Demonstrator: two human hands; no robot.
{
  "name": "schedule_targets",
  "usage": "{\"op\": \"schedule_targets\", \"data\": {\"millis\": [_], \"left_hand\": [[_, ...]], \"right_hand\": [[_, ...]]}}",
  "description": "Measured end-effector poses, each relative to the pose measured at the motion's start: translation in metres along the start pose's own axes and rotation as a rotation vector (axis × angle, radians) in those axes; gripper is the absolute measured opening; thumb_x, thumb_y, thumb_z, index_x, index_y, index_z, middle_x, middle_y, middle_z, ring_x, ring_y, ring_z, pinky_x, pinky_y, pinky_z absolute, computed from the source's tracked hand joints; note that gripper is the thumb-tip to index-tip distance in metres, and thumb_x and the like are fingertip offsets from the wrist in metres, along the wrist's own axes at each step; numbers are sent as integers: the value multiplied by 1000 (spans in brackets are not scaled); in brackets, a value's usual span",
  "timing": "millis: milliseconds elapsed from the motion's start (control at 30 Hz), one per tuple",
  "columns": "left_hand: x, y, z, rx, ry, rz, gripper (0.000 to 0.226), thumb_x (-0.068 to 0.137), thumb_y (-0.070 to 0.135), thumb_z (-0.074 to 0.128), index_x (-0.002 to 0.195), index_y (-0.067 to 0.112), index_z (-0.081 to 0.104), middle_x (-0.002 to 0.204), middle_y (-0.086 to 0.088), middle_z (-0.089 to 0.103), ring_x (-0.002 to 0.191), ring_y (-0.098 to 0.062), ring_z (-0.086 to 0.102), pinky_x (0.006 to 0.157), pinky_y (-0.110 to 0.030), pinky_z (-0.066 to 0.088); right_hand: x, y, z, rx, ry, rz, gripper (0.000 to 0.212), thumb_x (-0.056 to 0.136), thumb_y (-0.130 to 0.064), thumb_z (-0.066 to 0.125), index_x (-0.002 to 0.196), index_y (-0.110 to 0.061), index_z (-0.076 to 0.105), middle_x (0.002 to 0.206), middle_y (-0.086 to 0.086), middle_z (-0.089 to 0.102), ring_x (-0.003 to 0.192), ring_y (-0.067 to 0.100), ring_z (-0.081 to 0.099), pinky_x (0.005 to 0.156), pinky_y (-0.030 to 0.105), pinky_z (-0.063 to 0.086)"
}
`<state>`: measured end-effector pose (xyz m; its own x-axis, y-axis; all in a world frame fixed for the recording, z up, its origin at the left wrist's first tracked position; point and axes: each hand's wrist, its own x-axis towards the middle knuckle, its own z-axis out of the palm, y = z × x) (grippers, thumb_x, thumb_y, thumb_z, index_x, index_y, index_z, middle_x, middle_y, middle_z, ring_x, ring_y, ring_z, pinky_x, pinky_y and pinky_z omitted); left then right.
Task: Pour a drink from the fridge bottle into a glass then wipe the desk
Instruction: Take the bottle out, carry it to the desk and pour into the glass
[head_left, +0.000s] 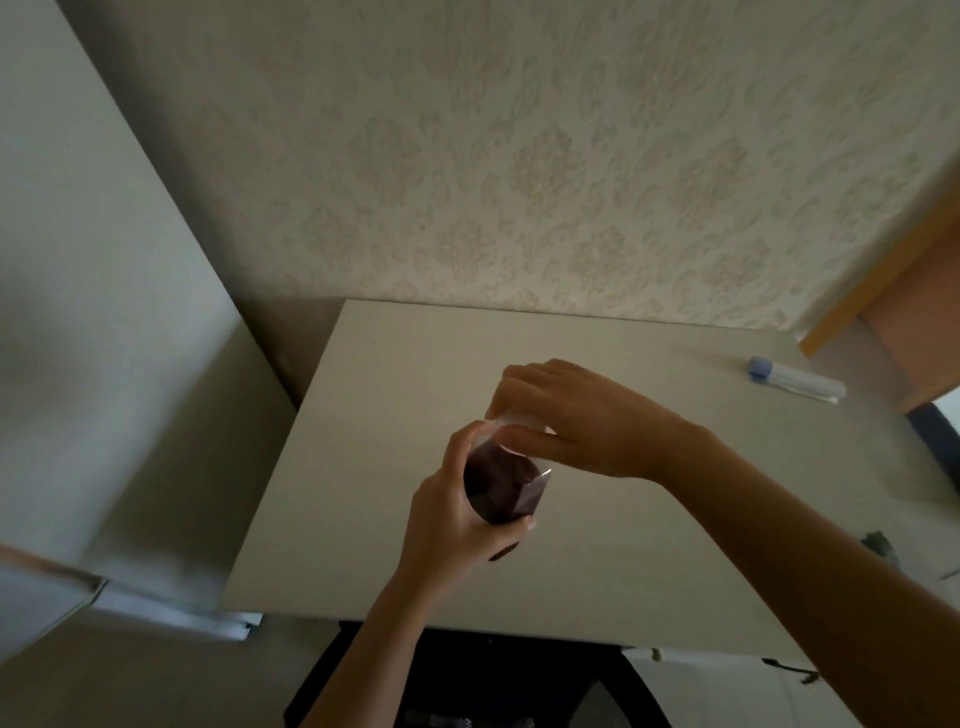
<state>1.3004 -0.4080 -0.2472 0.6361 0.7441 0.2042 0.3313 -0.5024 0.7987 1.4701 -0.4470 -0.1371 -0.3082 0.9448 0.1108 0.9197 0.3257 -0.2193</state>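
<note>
A clear bottle (501, 486) of dark red-brown drink is held above the middle of the pale desk (363, 415). My left hand (447, 519) grips its body from the left side. My right hand (566, 415) comes in from the right and curls its fingers round the bottle's top, where a whitish cap (506, 418) partly shows under the fingers. No glass is in view.
A white tube with a blue cap (795, 382) lies at the desk's far right. A white fridge (104, 338) stands to the left. An orange wooden panel (914, 322) rises at the right. A dark chair (467, 675) sits under the desk's near edge.
</note>
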Motion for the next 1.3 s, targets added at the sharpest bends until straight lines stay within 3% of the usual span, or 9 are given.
{"op": "schedule_targets", "data": {"millis": [133, 267, 467, 567, 700, 833, 1067, 1133, 1300], "left_hand": [[-1, 11, 9, 29, 11, -42, 97, 51, 42, 86, 115, 66, 18, 98, 42, 45, 88, 6, 55, 70, 4, 37], [-1, 11, 18, 74, 35, -99, 89, 54, 45, 85, 124, 44, 30, 109, 17, 62, 95, -6, 63, 74, 2, 35], [-5, 7, 11, 64, 64, -80, 92, 52, 44, 85, 126, 42, 31, 110, 13, 64, 91, -6, 64, 70, 3, 40], [-6, 4, 9, 47, 49, -73, 91, 52, 45, 85, 125, 45, 30, 112, 14, 63, 94, -6, 64, 77, -9, 48], [-8, -2, 7, -33, 15, -91, 91, 50, 48, 84, 122, 51, 29, 108, 23, 60, 95, -1, 62, 81, -21, 54], [-7, -9, 5, -45, 10, -113, 90, 47, 57, 78, 120, 55, 25, 107, 22, 58, 94, -3, 63, 80, -27, 57], [-5, -12, 0, 8, 31, -50, 94, 51, 42, 86, 120, 55, 25, 107, 23, 55, 94, 0, 58, 79, -10, 47], [-5, -15, 0, -10, 42, -55, 94, 50, 41, 87, 121, 55, 27, 108, 28, 53, 96, 1, 58, 80, -14, 50], [-8, -28, 1, -9, 69, -70, 93, 51, 37, 87, 117, 60, 26, 111, 29, 50, 99, -3, 58, 82, -18, 51]], "right_hand": [[0, -1, 3, -111, 96, 119, 39, 86, -53, 30, 90, -20, 50, 64, -11, 50, 50, 13, 45, 52, 25, 34], [7, -6, 10, -260, 37, 422, 48, 90, -63, 21, 83, -19, 40, 57, -5, 47, 48, 12, 45, 53, 28, 36], [6, -7, 9, -137, 71, 145, 31, 93, -43, 30, 92, -17, 46, 52, -7, 44, 44, 15, 44, 47, 26, 37], [4, -5, 4, -53, 11, 63, 32, 95, -42, 36, 120, -24, 43, 66, -9, 56, 60, 13, 53, 68, 22, 39], [-3, -7, 0, 37, -36, 17, 54, 97, -41, 40, 144, -34, 15, 114, -6, 56, 96, 8, 53, 89, 16, 31], [-4, -8, -2, 52, -96, -7, 75, 94, -16, 51, 145, -41, 2, 125, -5, 46, 94, 8, 52, 81, 24, 49], [-12, -1, 2, 94, -20, -9, 77, 90, -3, 54, 143, -45, 16, 134, -8, 45, 110, 12, 51, 94, 29, 46], [-15, 1, 3, 120, 50, -5, 71, 90, -3, 53, 141, -43, 24, 134, -7, 43, 112, 11, 49, 95, 28, 45], [-32, 21, 28, 480, 518, 189, 31, 91, -11, 54, 121, -19, 59, 119, 2, 51, 99, 12, 59, 83, 21, 50]]}}
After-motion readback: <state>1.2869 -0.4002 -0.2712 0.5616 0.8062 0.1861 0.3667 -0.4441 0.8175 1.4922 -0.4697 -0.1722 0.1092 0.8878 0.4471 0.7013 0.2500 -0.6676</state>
